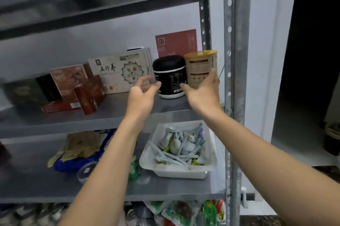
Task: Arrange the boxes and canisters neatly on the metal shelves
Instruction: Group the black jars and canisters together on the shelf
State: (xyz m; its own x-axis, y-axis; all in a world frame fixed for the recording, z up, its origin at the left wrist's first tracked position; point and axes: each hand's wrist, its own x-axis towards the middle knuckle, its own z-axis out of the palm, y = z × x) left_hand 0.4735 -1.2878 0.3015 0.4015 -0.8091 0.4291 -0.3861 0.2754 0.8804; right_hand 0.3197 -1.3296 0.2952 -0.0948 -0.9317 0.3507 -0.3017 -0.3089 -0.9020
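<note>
Fingers [214, 76] of the right hand [202, 95] curl round the right side of the tan canister [200, 67], with the thumb against its lower left, so the hand grips it. The tan canister has a gold lid and stands upright at the right end of the middle shelf [110, 115], close to the metal upright [237, 78]. Just to its left, touching or nearly so, stands the black canister [169, 76], which has a domed black top and a white base.

The left hand [142, 93] is at the black canister's left side, fingers spread and loosely curved, holding nothing. Its thumb tip is at the canister's edge; whether it touches cannot be told.

Farther back on the same shelf a white box [119, 73] printed with Chinese characters leans against the wall, and a red card box [176, 43] stands behind the canisters. To the left lie several red boxes [73, 76], a red tube [84, 100] standing upright nearer the front edge, and a dark green box [27, 91] at the far left, blurred.

On the lower shelf [27, 176] a white tray [176, 172] holds pale plastic spoons, with a blue bag [73, 163] and dried leaves [81, 144] to its left.
</note>
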